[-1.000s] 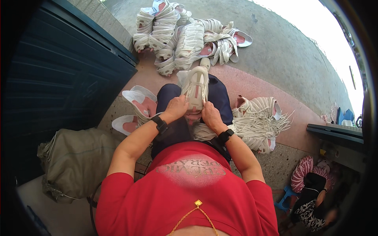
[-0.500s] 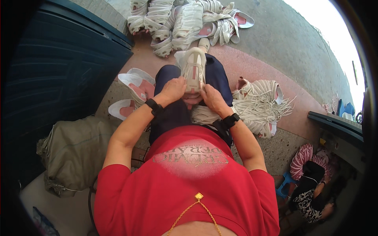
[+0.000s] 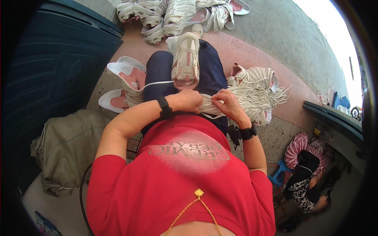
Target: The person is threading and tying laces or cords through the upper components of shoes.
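Observation:
A cream-and-pink sneaker (image 3: 186, 67) rests across my lap between my thighs, toe pointing away. Below its heel, a bundle of white shoelaces (image 3: 206, 103) lies over my lap. My left hand (image 3: 189, 101) is closed at the bundle's left end, its fingertips partly hidden. At the right, my right hand (image 3: 229, 104) pinches at the same laces with thumb and forefinger. From the shoe's heel side a white strip (image 3: 159, 82), likely a lace, stretches left over my thigh. More loose laces (image 3: 262, 96) fan out beyond my right hand.
Stacked sneaker uppers (image 3: 177, 13) lie ahead of my foot. White-and-pink uppers (image 3: 130, 78) stand by my left thigh, others (image 3: 256, 76) at the right. A dark door (image 3: 59, 59) and a grey-green sack (image 3: 75, 149) are on the left. Another person (image 3: 307, 181) sits at lower right.
Both hands have let go of the sneaker and come back toward my waist to the shoelaces. The sneaker stays on my lap. A white strip now shows across my left thigh.

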Tool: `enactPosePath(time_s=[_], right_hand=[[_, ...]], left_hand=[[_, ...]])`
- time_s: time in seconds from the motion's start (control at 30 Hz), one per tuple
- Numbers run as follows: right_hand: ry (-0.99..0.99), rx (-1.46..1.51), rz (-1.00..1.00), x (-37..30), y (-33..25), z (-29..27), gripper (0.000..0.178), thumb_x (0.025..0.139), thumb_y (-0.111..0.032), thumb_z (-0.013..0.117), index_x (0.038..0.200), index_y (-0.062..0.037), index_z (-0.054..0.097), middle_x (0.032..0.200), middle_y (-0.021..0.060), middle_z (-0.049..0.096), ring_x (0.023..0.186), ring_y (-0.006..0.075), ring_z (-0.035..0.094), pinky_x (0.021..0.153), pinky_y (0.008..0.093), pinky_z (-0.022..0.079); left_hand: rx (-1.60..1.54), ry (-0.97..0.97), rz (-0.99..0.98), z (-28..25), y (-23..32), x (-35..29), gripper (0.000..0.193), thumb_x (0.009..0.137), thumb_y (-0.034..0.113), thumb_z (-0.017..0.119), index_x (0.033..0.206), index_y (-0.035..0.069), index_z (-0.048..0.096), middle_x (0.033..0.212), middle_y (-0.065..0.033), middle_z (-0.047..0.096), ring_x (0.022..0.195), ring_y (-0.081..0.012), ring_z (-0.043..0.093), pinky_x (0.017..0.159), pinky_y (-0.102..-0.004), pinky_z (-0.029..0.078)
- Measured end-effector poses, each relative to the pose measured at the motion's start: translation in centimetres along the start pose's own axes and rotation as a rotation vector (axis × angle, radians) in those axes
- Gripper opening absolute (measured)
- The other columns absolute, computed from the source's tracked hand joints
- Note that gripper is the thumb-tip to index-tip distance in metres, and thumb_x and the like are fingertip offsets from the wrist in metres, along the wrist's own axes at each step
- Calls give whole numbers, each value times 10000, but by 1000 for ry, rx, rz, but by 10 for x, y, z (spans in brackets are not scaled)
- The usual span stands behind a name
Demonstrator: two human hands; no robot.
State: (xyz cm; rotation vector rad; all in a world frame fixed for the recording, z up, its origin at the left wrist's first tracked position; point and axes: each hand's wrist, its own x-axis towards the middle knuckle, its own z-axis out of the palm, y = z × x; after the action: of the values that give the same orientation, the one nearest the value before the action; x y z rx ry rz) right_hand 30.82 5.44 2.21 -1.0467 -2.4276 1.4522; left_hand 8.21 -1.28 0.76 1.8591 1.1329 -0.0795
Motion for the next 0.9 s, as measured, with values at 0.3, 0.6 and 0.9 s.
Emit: enactPosePath(time_s=[0.3,0.6,0.9], right_hand=[[20,268,34,33,-24,15,231,960,-118,614,1126,19,697,1007,162,718,971,274,683,870,364,525],[76,393,-148,126,-110,9,301,1006,-148,557,1215,57,627,988,213,693,906,288,686,813,359,524],[7,159,-113,167,-74,-12,229,952,-171,612,1090,-27,724,919,204,685,864,368,667,789,409,519]], left_hand=[[-265,163,42,-14,-37,-23,168,882,163,695,925,9,646,807,-138,690,710,-278,675,669,-390,521],[-1368,489,-125,-101,-44,-80,232,981,222,694,1083,58,566,783,24,617,674,-30,579,560,-174,454],[-1535,428,-145,-124,-85,-40,192,988,210,677,1041,64,564,803,-17,639,637,-82,607,509,-184,445]])
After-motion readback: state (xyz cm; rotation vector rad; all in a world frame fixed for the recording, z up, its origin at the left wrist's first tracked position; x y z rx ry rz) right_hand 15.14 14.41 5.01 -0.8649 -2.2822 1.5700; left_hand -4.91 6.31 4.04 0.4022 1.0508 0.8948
